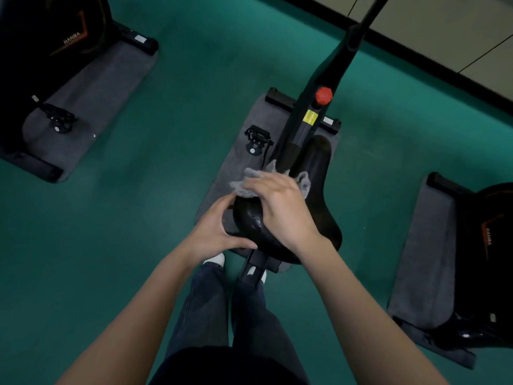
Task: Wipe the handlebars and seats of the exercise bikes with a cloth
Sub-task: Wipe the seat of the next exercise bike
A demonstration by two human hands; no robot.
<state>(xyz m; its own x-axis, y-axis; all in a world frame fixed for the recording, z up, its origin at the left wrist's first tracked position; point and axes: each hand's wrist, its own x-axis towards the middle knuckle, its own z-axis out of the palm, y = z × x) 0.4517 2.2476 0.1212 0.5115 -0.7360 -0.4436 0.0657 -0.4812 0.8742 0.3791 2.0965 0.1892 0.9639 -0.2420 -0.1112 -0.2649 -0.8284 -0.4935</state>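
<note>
The seat (pixel 322 190) is sitting mid-scene above a mat (pixel 236 162). The cloth (pixel 245 187) is lying on its left side under the right hand (pixel 280 209). The left hand (pixel 213 234) is holding its near-left edge. Neighbouring bikes are standing far left (pixel 41 37) and right (pixel 488 259), seemingly on mats too.

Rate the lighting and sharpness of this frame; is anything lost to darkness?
Head view: dim and low-contrast; the black seat shows only a faint sheen, the bike at far left sinks into shadow; the right hand and grey cloth look fairly sharp.
</note>
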